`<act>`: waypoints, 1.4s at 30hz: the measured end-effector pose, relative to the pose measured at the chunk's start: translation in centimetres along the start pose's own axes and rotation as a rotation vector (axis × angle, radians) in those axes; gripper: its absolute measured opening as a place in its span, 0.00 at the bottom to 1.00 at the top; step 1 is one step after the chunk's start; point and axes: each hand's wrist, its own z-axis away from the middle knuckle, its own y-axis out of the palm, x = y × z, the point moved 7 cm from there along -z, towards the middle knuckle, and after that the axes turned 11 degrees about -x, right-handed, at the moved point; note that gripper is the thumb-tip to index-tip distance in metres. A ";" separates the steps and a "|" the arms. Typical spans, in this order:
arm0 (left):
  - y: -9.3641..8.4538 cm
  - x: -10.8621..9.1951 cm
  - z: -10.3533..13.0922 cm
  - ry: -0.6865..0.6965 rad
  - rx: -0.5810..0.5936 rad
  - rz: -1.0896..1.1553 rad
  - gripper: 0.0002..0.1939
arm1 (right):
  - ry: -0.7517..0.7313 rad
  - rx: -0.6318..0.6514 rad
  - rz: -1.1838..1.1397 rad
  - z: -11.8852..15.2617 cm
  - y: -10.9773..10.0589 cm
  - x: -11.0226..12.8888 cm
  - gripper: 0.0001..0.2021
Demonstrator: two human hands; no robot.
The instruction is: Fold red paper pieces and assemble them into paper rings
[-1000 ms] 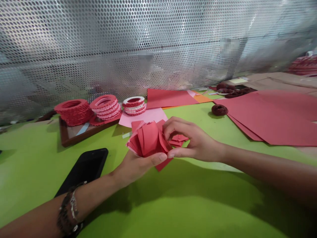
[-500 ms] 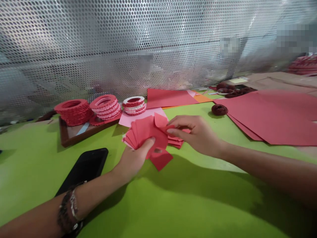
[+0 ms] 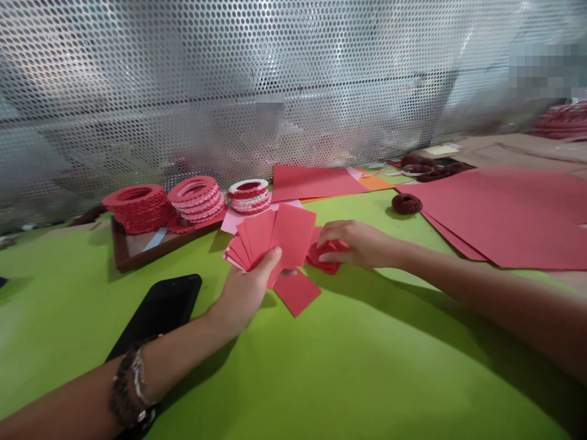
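My left hand [image 3: 243, 293] holds a fan of small red paper cards [image 3: 293, 232], its thumb pressed across their lower part. Paler pink edges show at the fan's left side. Just right of the fan, my right hand [image 3: 360, 244] hovers at a small pile of red paper pieces [image 3: 323, 260], thumb and fingers curved and apart around its upper part. Whether its fingertips touch the pile I cannot tell. A single red card [image 3: 297, 293] lies on the green tabletop [image 3: 330, 366] below the fan.
A brown tray [image 3: 160, 250] at left carries stacked red and pink scalloped rings [image 3: 195, 198]. A white-topped ring stack [image 3: 249, 195] stands on pink paper. A black phone [image 3: 158, 308] lies near my left forearm. Brown yarn [image 3: 406, 203] and large red sheets [image 3: 513, 214] lie right.
My right hand has moved off the fan, slightly right and down to the pile, and its fingers have parted. The bent front card now lies flat in the fan.
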 end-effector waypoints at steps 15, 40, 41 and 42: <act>0.6 0.9 0.0 0.135 0.025 0.071 0.08 | 0.528 -0.147 -0.876 -0.1 0.4 1.4 0.09; 0.0 0.7 -0.1 0.236 -0.032 0.032 0.12 | 0.378 -0.155 -0.617 -0.4 -1.1 1.2 0.14; -0.1 0.8 -0.2 0.241 -0.044 0.033 0.12 | 0.377 -0.184 -0.585 -0.5 -1.4 0.9 0.14; -0.2 0.8 -0.3 0.236 -0.056 0.033 0.12 | 0.385 -0.210 -0.562 -0.5 -1.6 0.5 0.15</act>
